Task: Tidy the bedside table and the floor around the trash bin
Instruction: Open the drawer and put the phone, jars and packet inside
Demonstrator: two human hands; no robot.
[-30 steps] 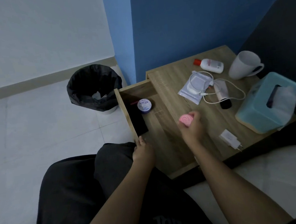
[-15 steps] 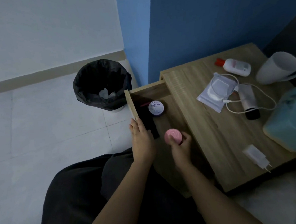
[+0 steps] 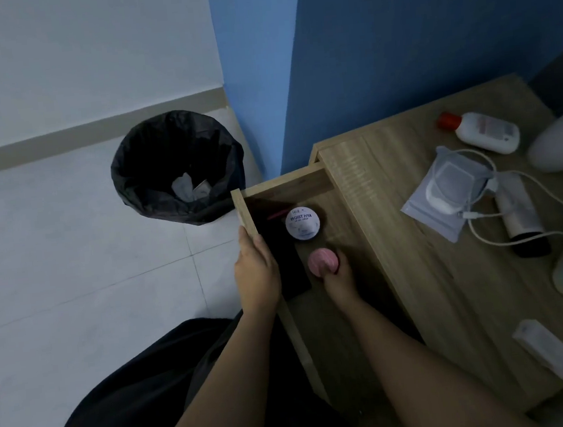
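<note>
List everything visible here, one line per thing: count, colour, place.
trash bin: 1, black liner, on floor left of table
bedside table: 1, light wood, against blue wall
drawer: 1, wood, pulled open
cream jar: 1, white lid, in drawer
pink jar: 1, in drawer, in right hand
black flat item: 1, in drawer
lotion bottle: 1, white, red cap, tabletop
clear pouch: 1, tabletop
white cable: 1, tabletop
charger plug: 1, white, table front
left hand: on drawer front
right hand: grip on pink jar
</note>
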